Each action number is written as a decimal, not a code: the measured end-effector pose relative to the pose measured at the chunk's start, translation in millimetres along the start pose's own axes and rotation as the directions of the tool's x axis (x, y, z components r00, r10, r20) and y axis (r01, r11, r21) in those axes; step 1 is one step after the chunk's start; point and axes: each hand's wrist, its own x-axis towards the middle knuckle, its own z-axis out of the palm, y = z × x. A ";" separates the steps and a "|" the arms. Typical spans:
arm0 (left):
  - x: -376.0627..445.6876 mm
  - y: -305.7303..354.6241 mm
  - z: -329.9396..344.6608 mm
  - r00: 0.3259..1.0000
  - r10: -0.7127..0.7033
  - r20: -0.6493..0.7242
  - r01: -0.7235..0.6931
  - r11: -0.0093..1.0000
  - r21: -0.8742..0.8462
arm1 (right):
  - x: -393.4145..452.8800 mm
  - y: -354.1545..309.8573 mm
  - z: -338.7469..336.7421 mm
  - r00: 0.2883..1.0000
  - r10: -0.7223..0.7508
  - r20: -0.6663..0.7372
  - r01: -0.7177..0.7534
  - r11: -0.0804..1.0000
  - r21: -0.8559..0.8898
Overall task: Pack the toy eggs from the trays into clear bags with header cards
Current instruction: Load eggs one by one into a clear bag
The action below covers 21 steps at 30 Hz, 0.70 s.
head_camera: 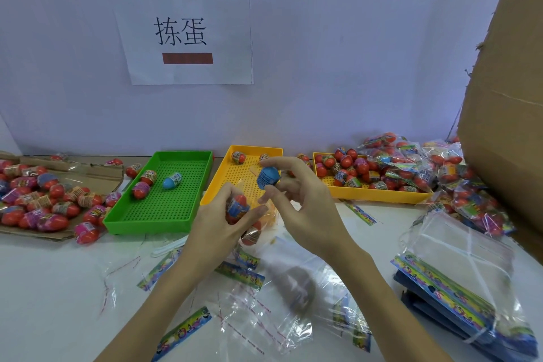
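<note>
My left hand grips a red toy egg with a colourful label, over the near edge of the middle yellow tray. My right hand pinches a blue toy egg between thumb and fingers just above that tray. Another red egg lies below my left fingers. The green tray holds two red eggs and one blue egg. A second yellow tray at the right holds several red eggs. Clear bags with header cards lie loose in front of me.
A heap of red eggs sits on flat cardboard at the left. Filled bags pile up at the back right beside a large cardboard box. A stack of empty header bags lies at the near right. A paper sign hangs on the wall.
</note>
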 end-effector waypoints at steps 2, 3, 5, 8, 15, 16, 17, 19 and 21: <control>-1.2 0.5 1.1 1.000 0.016 -0.005 -0.016 1.000 0.020 | -0.2 0.0 -1.4 1.000 -0.011 0.008 0.011 1.000 -0.003; -1.7 0.9 1.1 1.000 0.019 -0.008 -0.019 0.999 0.034 | -0.5 0.1 -2.0 1.000 -0.017 0.013 0.017 1.000 -0.007; -2.3 2.0 -1.2 1.000 0.009 -0.006 -0.009 0.997 0.075 | -1.2 0.5 -2.1 0.999 -0.032 0.029 0.032 0.999 -0.013; -3.5 2.8 -3.4 0.999 -0.005 0.038 0.003 0.998 0.060 | -2.3 1.3 0.1 0.998 -0.035 0.059 0.036 0.999 -0.010; -3.2 2.4 -5.4 0.997 0.066 0.046 -0.073 0.981 0.178 | 0.1 12.2 -2.4 0.999 -0.010 0.037 0.015 0.990 -0.143; -3.2 1.6 -5.7 0.995 0.082 0.052 -0.090 0.977 0.193 | 0.6 14.1 -4.1 0.999 -0.008 0.036 0.014 0.984 -0.177; -3.4 0.8 -5.6 0.993 0.101 0.057 -0.111 0.971 0.210 | 1.0 15.8 -5.8 0.999 -0.009 0.039 0.017 0.976 -0.217; -3.2 -0.7 -5.0 0.988 0.141 0.063 -0.152 0.960 0.235 | 1.5 18.3 -9.1 0.998 0.002 0.061 0.015 0.960 -0.279; -2.9 -1.6 -4.3 0.983 0.175 0.061 -0.185 0.950 0.252 | 1.8 19.2 -12.1 0.996 0.031 0.086 -0.006 0.959 -0.285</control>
